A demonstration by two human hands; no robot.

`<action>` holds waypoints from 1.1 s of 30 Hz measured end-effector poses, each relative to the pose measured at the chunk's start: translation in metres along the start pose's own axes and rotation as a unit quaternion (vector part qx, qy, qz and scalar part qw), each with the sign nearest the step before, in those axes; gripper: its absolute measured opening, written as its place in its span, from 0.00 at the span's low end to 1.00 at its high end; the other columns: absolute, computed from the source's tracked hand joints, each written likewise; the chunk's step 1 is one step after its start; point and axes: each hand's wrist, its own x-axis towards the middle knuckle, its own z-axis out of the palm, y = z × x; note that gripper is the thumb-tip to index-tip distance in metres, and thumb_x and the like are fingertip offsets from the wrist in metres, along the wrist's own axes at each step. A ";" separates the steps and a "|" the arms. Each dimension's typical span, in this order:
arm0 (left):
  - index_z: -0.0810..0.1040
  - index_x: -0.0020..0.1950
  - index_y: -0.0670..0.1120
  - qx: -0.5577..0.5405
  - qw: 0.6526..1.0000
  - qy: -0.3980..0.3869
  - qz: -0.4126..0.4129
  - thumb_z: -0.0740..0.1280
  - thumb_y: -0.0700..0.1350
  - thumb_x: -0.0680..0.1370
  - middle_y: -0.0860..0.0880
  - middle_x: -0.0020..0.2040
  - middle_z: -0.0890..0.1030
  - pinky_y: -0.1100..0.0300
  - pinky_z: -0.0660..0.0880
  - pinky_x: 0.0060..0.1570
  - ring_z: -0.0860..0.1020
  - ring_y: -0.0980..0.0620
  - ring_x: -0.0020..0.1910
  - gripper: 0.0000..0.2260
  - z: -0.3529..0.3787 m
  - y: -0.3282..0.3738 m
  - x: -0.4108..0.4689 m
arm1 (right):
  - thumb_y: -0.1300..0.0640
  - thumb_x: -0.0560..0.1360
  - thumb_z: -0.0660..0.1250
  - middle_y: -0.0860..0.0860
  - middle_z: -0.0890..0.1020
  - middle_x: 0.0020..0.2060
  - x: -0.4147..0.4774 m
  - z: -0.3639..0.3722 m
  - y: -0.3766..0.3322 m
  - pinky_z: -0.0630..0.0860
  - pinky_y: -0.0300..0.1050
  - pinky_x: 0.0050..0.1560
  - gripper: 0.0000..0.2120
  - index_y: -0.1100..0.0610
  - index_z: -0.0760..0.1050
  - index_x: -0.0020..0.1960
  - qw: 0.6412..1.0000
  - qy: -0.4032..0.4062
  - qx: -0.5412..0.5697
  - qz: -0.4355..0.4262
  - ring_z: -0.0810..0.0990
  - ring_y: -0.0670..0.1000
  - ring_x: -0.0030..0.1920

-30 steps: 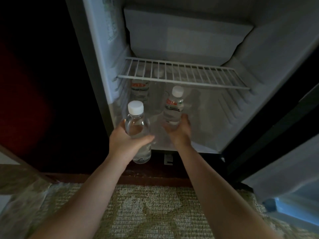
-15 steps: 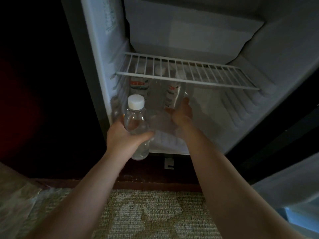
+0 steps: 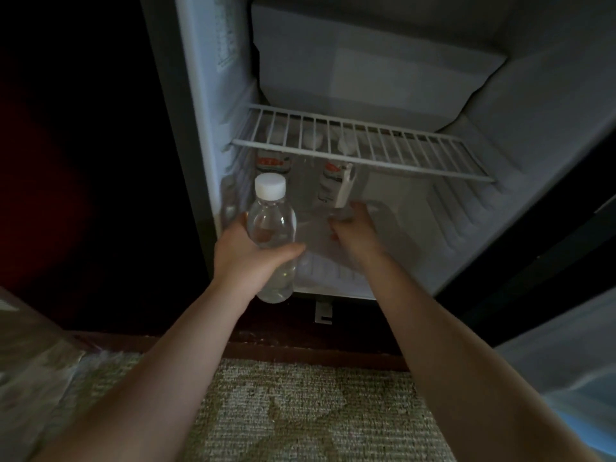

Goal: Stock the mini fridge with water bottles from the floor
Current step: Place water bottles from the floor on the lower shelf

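Head view: the left grip clasps an upright, unlabelled water bottle with a white cap, just outside the mini fridge at its near left corner. The right grip reaches in under the wire shelf, fingers curled round the foot of a labelled bottle. A second bottle stands to its left.

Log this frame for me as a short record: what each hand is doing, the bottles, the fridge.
left hand: grips a clear plastic water bottle with a white cap, upright, in front of the open white mini fridge
right hand: inside the fridge, fingers at the base of a red-labelled bottle under the white wire shelf; grip blurred
also stocked: another red-labelled bottle at back left
floor: patterned beige carpet
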 end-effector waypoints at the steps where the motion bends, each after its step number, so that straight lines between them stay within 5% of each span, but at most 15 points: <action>1: 0.78 0.54 0.51 -0.006 1.000 -0.001 0.002 0.80 0.48 0.60 0.53 0.47 0.83 0.50 0.78 0.54 0.81 0.54 0.48 0.25 -0.001 0.003 -0.002 | 0.57 0.73 0.68 0.57 0.79 0.50 -0.013 -0.001 0.001 0.79 0.55 0.53 0.19 0.54 0.68 0.63 1.000 0.005 0.018 -0.012 0.81 0.57 0.48; 5: 0.79 0.51 0.51 -0.019 1.000 -0.004 0.010 0.80 0.48 0.61 0.52 0.47 0.83 0.50 0.79 0.53 0.82 0.53 0.48 0.21 -0.005 0.014 -0.007 | 0.69 0.74 0.66 0.53 0.79 0.51 -0.086 -0.021 0.003 0.75 0.44 0.52 0.16 0.53 0.72 0.57 0.978 -0.182 0.092 -0.047 0.77 0.51 0.53; 8: 0.79 0.56 0.49 -0.012 1.000 -0.024 0.014 0.80 0.51 0.60 0.52 0.49 0.83 0.54 0.78 0.52 0.81 0.53 0.50 0.26 -0.006 0.020 -0.012 | 0.59 0.70 0.73 0.47 0.71 0.68 -0.120 -0.038 0.005 0.69 0.42 0.66 0.33 0.51 0.64 0.72 0.942 -0.309 0.097 -0.088 0.70 0.45 0.68; 11: 0.78 0.56 0.50 0.001 0.999 -0.042 0.010 0.79 0.58 0.55 0.53 0.50 0.83 0.53 0.78 0.53 0.81 0.54 0.50 0.32 -0.001 0.024 -0.018 | 0.55 0.66 0.76 0.46 0.70 0.69 -0.127 -0.032 0.003 0.71 0.42 0.65 0.42 0.50 0.59 0.74 0.927 -0.349 0.079 -0.111 0.71 0.42 0.68; 17: 0.79 0.55 0.50 0.009 0.996 -0.082 0.012 0.78 0.60 0.53 0.53 0.48 0.84 0.52 0.79 0.53 0.82 0.55 0.48 0.32 0.005 0.021 -0.024 | 0.59 0.67 0.77 0.54 0.77 0.62 -0.123 -0.013 0.007 0.77 0.46 0.59 0.31 0.55 0.68 0.67 0.956 -0.257 0.072 -0.121 0.79 0.50 0.59; 21: 0.77 0.58 0.51 0.006 0.994 -0.112 -0.011 0.77 0.61 0.57 0.53 0.54 0.81 0.53 0.77 0.55 0.80 0.53 0.54 0.33 0.006 0.018 -0.023 | 0.62 0.68 0.76 0.50 0.79 0.55 -0.120 -0.009 0.013 0.78 0.42 0.56 0.23 0.49 0.71 0.59 0.966 -0.225 0.053 -0.115 0.81 0.48 0.53; 23: 0.72 0.65 0.51 0.007 0.993 -0.116 -0.023 0.75 0.57 0.65 0.55 0.59 0.76 0.59 0.72 0.53 0.75 0.54 0.58 0.31 0.007 0.015 -0.020 | 0.58 0.67 0.76 0.49 0.80 0.51 -0.112 -0.010 0.019 0.78 0.46 0.55 0.21 0.48 0.71 0.55 0.975 -0.193 0.054 -0.093 0.81 0.49 0.53; 26: 0.67 0.71 0.50 -0.001 0.993 -0.107 -0.044 0.71 0.58 0.70 0.56 0.61 0.70 0.63 0.66 0.52 0.70 0.56 0.59 0.32 0.000 0.006 -0.015 | 0.46 0.62 0.77 0.53 0.80 0.53 -0.092 -0.018 0.029 0.80 0.50 0.54 0.30 0.53 0.71 0.60 0.991 -0.115 0.039 -0.056 0.80 0.52 0.55; 33: 0.74 0.56 0.52 0.057 0.986 -0.117 -0.106 0.63 0.59 0.76 0.51 0.55 0.71 0.56 0.64 0.53 0.71 0.50 0.55 0.14 -0.010 -0.026 -0.002 | 0.52 0.65 0.78 0.51 0.81 0.50 -0.022 -0.041 0.036 0.79 0.43 0.43 0.27 0.55 0.67 0.57 0.996 0.076 0.024 -0.044 0.82 0.52 0.49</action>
